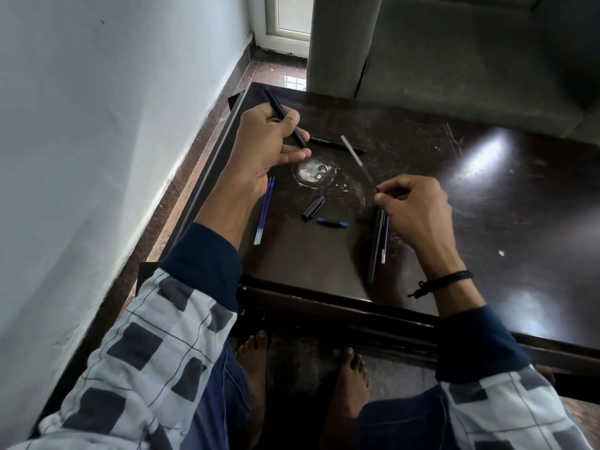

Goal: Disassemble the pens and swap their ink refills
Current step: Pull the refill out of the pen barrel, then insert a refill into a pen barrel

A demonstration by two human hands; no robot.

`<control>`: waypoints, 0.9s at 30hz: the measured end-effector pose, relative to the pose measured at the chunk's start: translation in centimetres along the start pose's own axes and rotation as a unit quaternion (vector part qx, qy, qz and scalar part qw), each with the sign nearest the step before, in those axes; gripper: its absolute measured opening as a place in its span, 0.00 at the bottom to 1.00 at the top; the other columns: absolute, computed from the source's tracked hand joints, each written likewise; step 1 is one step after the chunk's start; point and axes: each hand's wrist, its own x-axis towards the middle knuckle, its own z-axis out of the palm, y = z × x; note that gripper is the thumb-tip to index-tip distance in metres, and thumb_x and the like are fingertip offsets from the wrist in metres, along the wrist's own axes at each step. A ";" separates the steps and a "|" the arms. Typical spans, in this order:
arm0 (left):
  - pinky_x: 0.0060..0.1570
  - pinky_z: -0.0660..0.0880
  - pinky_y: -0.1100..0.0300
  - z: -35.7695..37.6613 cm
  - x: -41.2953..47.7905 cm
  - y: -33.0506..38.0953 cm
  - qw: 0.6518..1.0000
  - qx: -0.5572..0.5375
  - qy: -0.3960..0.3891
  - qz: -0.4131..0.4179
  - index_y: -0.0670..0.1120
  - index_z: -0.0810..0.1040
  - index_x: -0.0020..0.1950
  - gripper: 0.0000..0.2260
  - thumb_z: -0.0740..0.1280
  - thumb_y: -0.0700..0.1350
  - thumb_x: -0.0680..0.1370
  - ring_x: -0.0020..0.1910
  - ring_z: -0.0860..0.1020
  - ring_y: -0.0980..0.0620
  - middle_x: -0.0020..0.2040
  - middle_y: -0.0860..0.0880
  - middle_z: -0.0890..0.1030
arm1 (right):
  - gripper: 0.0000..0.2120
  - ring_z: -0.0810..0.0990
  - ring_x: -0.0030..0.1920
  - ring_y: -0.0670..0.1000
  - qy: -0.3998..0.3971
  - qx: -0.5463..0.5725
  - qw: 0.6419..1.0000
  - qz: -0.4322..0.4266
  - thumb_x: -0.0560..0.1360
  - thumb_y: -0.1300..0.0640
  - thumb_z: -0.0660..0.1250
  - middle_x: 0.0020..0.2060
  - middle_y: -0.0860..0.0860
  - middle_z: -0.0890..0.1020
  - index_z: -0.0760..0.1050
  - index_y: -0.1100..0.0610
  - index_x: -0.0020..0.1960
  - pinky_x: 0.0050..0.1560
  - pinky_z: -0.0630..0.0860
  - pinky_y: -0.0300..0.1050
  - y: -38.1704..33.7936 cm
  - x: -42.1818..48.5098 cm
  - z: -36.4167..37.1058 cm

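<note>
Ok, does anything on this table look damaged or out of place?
Yes: a whitish round blotch mars the dark table just beyond the black pen cap, as if the finish is worn, and scratches run further right.

Only one bit of print I can make out: white lettering on the black pen barrel (pixel 334 143) lying on the table (pixel 454 222), just beyond my left hand (pixel 263 147). Reads approx. "OCTANE", all caps, running along the barrel. Smaller word beside it, too tiny to read. The black pen (pixel 274 100) in my left hand and the refill (pixel 360 162) pinched in my right hand (pixel 418 209): any marks too small or blurred to tell.
</note>
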 end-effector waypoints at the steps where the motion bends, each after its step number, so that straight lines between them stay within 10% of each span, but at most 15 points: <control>1: 0.36 0.82 0.61 0.0 0.0 0.0 1.000 -0.001 0.000 0.000 0.42 0.77 0.56 0.03 0.65 0.41 0.84 0.35 0.85 0.46 0.43 0.42 0.85 | 0.05 0.84 0.48 0.47 0.010 0.001 1.000 0.002 0.77 0.55 0.73 0.41 0.42 0.84 0.85 0.48 0.52 0.52 0.78 0.44 0.2 0.2 -0.3; 27: 0.37 0.83 0.60 0.1 -0.2 0.0 1.000 -0.001 -0.003 -0.003 0.43 0.78 0.54 0.03 0.66 0.41 0.84 0.35 0.85 0.45 0.43 0.42 0.85 | 0.14 0.78 0.56 0.61 0.097 -0.174 0.978 -0.061 0.76 0.67 0.65 0.56 0.55 0.81 0.85 0.52 0.50 0.54 0.76 0.57 2.4 1.4 -3.6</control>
